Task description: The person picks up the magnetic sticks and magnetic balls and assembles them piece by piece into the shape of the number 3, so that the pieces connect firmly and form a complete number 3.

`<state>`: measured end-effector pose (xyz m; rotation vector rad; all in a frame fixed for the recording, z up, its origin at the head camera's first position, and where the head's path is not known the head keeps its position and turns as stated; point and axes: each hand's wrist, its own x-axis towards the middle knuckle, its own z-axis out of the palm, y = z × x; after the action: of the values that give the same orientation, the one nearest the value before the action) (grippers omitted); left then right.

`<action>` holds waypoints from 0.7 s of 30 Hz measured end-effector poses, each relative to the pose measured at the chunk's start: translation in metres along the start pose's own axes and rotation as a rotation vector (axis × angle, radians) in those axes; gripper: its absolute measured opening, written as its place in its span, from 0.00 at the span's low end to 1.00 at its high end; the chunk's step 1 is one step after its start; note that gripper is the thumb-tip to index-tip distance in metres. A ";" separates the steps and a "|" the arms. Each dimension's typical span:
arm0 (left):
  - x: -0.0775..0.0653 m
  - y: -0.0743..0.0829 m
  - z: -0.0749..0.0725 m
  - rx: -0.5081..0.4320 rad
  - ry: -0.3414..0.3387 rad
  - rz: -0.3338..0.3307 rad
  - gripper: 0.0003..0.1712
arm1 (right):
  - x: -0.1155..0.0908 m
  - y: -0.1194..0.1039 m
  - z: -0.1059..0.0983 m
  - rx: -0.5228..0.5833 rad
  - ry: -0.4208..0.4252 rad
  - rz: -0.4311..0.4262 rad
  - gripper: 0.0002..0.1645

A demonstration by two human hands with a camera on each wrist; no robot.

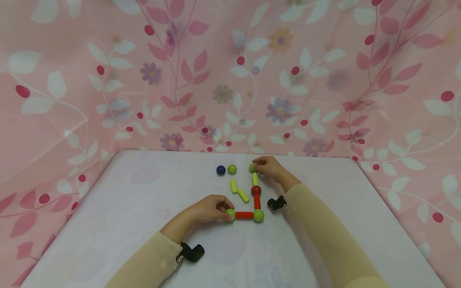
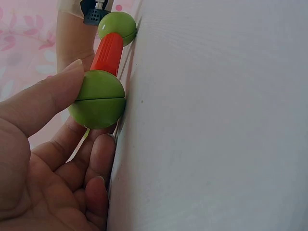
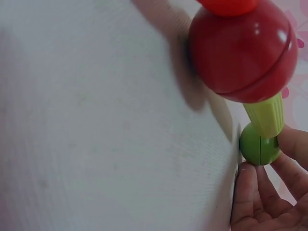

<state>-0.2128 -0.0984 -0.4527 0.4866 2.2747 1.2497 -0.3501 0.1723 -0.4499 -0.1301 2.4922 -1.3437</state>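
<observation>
An L-shaped chain of balls and rods lies on the table. My left hand (image 1: pixel 209 210) pinches the green ball (image 2: pixel 97 99) at its near left end, thumb on one side and fingers on the other. From there a red rod (image 1: pixel 244 215) runs to a green corner ball (image 1: pixel 258 216). A second red rod (image 1: pixel 257 201) leads away to a red ball (image 3: pixel 244 50), followed by a yellow-green rod (image 3: pixel 266 115). At the far end my right hand (image 1: pixel 268 167) holds another green ball (image 3: pixel 259 145) between thumb and fingers, against that rod's tip.
Left of the chain lie two loose yellow-green rods (image 1: pixel 233 186). Behind them sit a dark blue ball (image 1: pixel 221 170) and a loose green ball (image 1: pixel 232 169). The white-covered table (image 1: pixel 126 200) meets a pink floral curtain (image 1: pixel 223 80). Each wrist carries a small black camera (image 1: pixel 192 253).
</observation>
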 end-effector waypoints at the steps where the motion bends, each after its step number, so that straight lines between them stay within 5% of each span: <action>1: 0.000 0.000 0.000 0.003 0.001 0.001 0.17 | -0.001 0.000 0.000 -0.004 0.001 0.000 0.24; 21: 0.000 -0.003 0.000 -0.004 0.002 0.009 0.17 | -0.012 -0.002 0.004 0.041 0.013 0.023 0.23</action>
<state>-0.2135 -0.0998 -0.4549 0.4954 2.2732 1.2598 -0.3376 0.1710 -0.4477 -0.0833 2.4674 -1.3895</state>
